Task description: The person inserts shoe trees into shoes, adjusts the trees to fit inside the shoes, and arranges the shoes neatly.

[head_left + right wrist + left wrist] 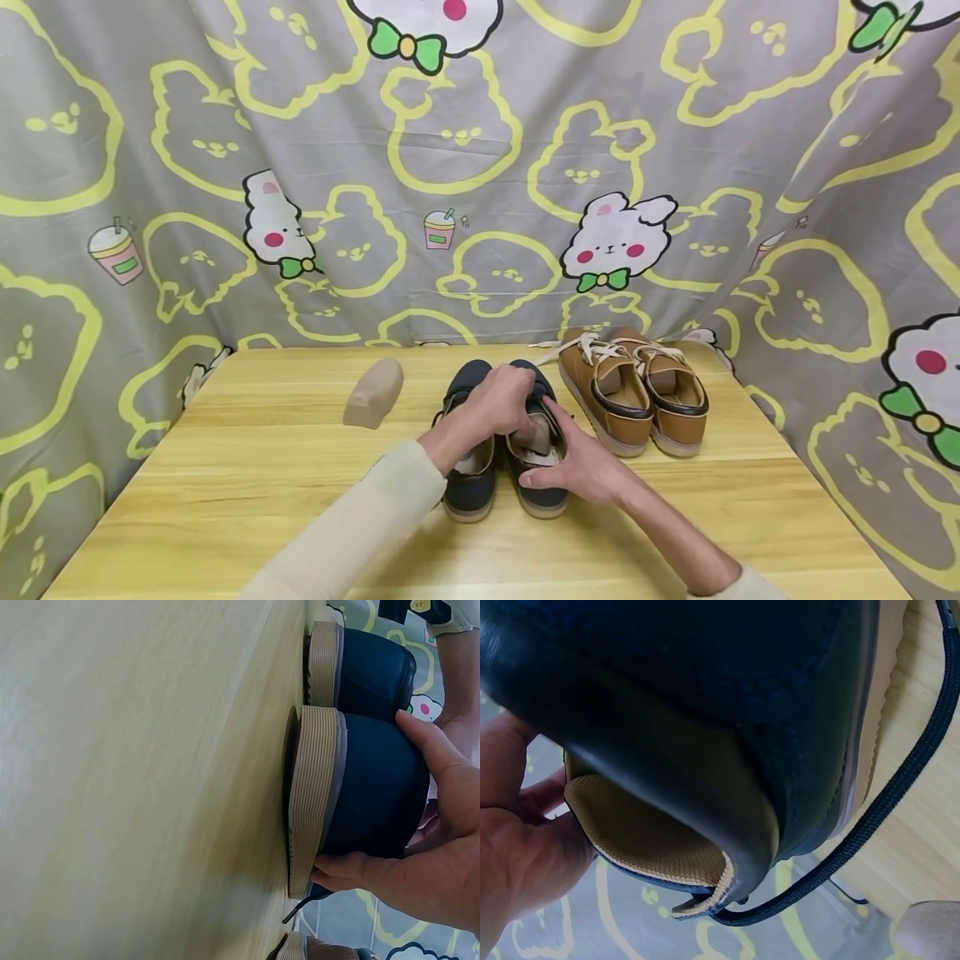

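Observation:
Two navy shoes stand side by side, toes away from me: a left shoe (pixel 470 493) and a right shoe (pixel 543 497). My right hand (pixel 588 462) grips the right shoe around its heel, thumb on the near side and fingers along the outer side. Reaching over the left shoe, my left hand (pixel 504 402) is at the right shoe's opening, its fingertips down inside against a beige shoe insert (pixel 536 437). Whether they pinch it or press it is hidden. A second beige insert (pixel 375 393) lies on the table, left of the shoes.
A pair of brown shoes (pixel 626 435) with pale laces stands at the back right, beige inserts visible inside. The wooden table (pixel 247 467) ends against a patterned grey curtain (pixel 495 208). A dark lace (pixel 900 802) hangs beside the left navy shoe.

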